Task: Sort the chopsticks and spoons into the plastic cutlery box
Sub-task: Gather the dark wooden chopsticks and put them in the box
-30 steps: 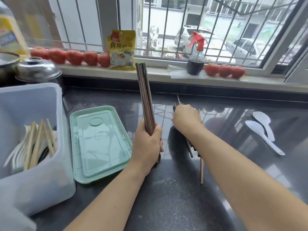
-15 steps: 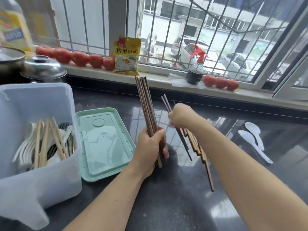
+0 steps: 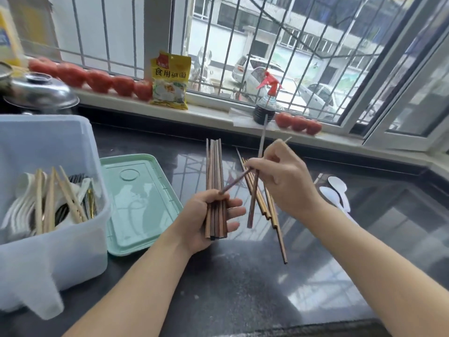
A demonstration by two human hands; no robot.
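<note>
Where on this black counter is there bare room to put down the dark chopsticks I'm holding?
Bare black counter lies nearest you, between your forearms. Another free strip runs behind the mint green lid, towards the windowsill. It is crowded around the loose wooden chopsticks under the right hand and by the white plastic spoons.

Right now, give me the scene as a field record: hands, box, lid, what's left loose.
left hand: holds bundle of dark chopsticks, upright
right hand: pinches two chopsticks, one tip touching the bundle
cutlery box: lid off, holds white spoons and pale chopsticks
green lid: flat beside box
loose chopsticks: on counter
white spoons: two on counter, right
</note>
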